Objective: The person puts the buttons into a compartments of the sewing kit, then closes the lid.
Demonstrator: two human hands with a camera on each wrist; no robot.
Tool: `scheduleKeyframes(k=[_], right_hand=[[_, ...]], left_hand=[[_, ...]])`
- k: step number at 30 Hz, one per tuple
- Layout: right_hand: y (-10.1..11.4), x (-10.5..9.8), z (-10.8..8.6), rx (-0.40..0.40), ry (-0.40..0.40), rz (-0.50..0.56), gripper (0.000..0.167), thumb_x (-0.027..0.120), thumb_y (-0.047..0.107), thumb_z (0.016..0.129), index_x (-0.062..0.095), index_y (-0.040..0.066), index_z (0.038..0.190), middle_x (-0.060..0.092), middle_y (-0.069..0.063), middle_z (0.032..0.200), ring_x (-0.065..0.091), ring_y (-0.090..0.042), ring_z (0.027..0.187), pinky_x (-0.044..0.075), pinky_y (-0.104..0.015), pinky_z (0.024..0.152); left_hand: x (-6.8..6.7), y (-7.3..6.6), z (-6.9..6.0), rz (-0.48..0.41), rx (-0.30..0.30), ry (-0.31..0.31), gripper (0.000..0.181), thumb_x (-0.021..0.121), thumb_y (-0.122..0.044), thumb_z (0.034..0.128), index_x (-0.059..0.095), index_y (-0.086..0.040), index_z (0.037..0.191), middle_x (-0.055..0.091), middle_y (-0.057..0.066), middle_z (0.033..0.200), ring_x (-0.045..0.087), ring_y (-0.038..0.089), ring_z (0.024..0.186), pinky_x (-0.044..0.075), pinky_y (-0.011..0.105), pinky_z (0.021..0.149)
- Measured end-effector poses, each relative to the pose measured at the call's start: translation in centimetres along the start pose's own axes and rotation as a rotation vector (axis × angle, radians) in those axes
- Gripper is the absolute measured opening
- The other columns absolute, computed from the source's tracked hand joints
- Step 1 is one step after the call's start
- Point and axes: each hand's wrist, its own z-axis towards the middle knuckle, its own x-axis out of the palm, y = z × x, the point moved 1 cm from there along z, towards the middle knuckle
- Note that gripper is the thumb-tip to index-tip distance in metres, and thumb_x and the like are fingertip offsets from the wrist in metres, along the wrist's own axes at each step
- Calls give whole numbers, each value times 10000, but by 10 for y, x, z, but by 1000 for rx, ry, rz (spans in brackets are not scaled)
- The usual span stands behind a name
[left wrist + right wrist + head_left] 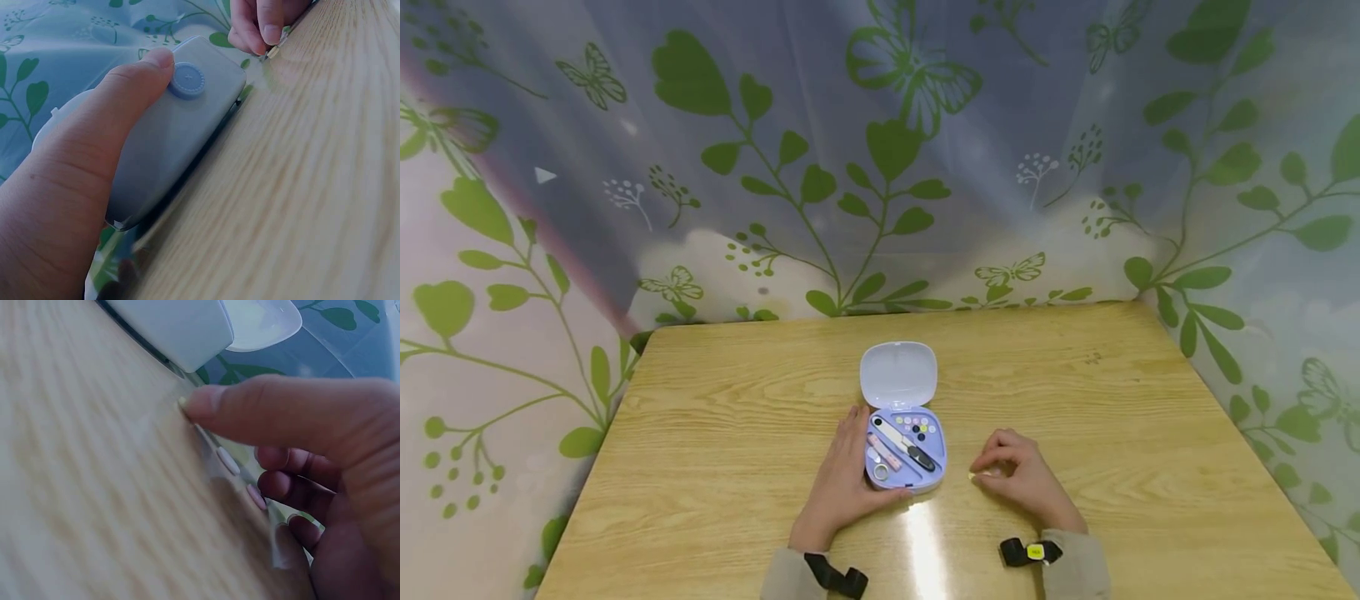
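A lilac sewing box (942, 473) stands on the table with its pale lid (898, 375) raised. My left hand (842, 479) grips it, fingers along the left side and thumb across the front, beside the round blue catch (188, 80). Inside lie a long white-and-black tool (904, 443), a pink stick-like item (885, 452), a silver ring-shaped piece (881, 472) and several small buttons (922, 428). To the right of the box, my right hand (1018, 475) pinches a clear plastic strip (282, 547) at the tabletop. White and pink buttons (229, 460) show along the strip, and a yellowish one (182, 403) peeks out at the thumb tip.
The wood-grain table (737, 400) reaches back to a curtain (820, 167) printed with green leaves and butterflies, which also hangs at both sides. Black straps (835, 575) with cameras sit on both wrists.
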Motion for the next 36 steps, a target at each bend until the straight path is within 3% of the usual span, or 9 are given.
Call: scheduleKeyframes(k=[16, 24, 29, 36], right_hand=[[6, 3, 0, -31, -24, -117, 189, 836, -101, 675, 757, 47, 762, 606, -103, 775, 515, -270, 738, 354, -263, 703], [-24, 7, -5, 13, -54, -168, 189, 866, -10, 702, 772, 143, 761, 603, -4, 791, 504, -182, 771, 287, -280, 799], [-34, 6, -6, 53, -40, -138, 207, 874, 82, 727, 774, 253, 787, 588, 111, 816, 486, -93, 797, 296, -289, 803], [-28, 7, -3, 74, -57, -135, 200, 873, 32, 719, 777, 196, 782, 614, 49, 809, 522, -157, 795, 392, -269, 738]], left_hand=[[0, -2, -1, 8, -26, 22, 1367, 704, -812, 648, 84, -44, 1593, 155, 117, 1648, 93, 259, 1518, 125, 428, 1238], [0, -1, -1, 1, -20, 21, 1356, 708, -802, 657, 88, -41, 1592, 169, 116, 1645, 88, 254, 1519, 88, 382, 1244], [0, 0, 0, 8, -23, 29, 1359, 690, -819, 655, 81, -46, 1594, 164, 105, 1648, 83, 250, 1520, 80, 372, 1245], [-1, -1, 0, 1, -27, 27, 1352, 704, -805, 658, 86, -48, 1594, 174, 132, 1641, 102, 264, 1517, 126, 425, 1239]])
